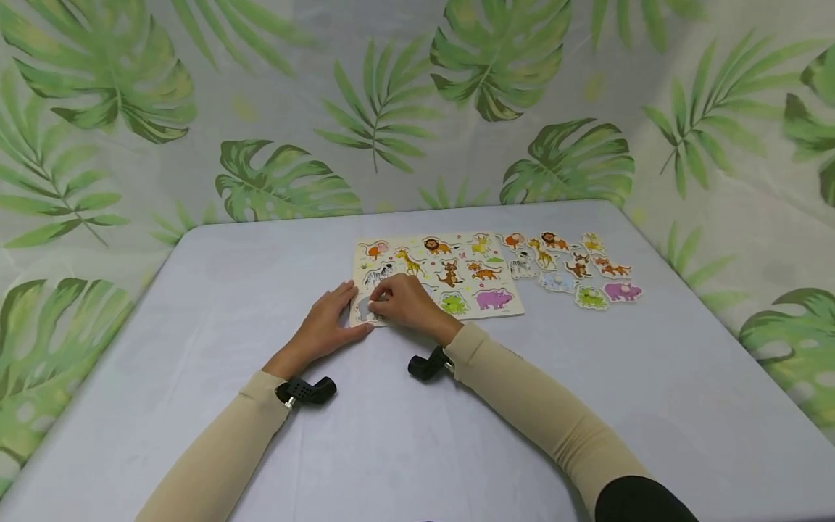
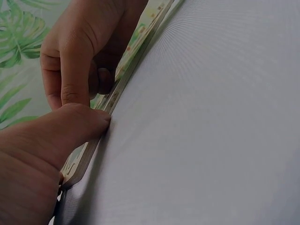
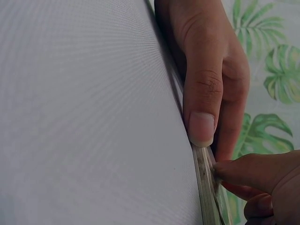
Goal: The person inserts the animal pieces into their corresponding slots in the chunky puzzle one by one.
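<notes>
Two hands meet at the near left corner of the puzzle board [image 1: 438, 274], which lies flat on the tabletop [image 1: 196, 304]. The left hand [image 1: 326, 325] rests with straight, relaxed fingers against the board's left edge, steadying it. The right hand [image 1: 407, 301] curls its fingers around a grey animal piece [image 1: 363, 310] at the corner recess; whether it is seated I cannot tell. By my judgement little is done: nine loose animal pieces [image 1: 574, 268] lie in a cluster just right of the board, well apart from both hands. The board's other recesses show only printed animals, seemingly unfilled.
</notes>
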`<state>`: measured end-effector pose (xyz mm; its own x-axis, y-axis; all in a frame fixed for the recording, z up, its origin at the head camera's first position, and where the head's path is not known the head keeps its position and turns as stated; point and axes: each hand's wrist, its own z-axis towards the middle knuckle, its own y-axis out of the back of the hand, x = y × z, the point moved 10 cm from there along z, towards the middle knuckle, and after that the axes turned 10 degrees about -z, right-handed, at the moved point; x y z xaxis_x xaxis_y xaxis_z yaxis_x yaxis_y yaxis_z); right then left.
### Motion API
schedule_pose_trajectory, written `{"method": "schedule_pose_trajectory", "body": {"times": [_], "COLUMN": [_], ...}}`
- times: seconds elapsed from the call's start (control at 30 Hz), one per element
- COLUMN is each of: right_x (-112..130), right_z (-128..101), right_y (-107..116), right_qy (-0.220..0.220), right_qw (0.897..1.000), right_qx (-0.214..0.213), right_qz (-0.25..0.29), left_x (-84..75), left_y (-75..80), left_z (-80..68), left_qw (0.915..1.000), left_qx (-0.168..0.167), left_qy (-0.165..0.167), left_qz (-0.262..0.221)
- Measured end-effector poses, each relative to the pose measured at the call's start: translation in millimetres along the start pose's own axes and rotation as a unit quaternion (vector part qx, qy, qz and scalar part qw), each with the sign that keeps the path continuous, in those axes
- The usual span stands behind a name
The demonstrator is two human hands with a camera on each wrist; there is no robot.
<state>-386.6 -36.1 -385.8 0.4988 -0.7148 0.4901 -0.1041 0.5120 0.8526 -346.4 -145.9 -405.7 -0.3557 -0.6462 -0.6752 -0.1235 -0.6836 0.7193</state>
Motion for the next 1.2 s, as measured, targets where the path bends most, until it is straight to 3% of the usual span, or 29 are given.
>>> {"method": "schedule_pose_trajectory", "body": {"times": [0.57,1.2], "right_x": [-0.6,-6.5], "right_z": [-1.2,-1.2], "right_y": [3.2,4.8], "right_qy": [-0.004,-0.018], "right_qw": [1.000,0.999], "right_qx": [0.001,0.016], "right_qz": [-0.001,0.045], "left_x": [0.2,0.7], "left_y": [-2.8,-0.5], "left_z": [3.9,2.5], "left_qw": [0.9999,1.0000], "left_qx": [0.004,0.000], "left_qy": [0.000,-0.001], "left_qz": [0.011,0.000]}}
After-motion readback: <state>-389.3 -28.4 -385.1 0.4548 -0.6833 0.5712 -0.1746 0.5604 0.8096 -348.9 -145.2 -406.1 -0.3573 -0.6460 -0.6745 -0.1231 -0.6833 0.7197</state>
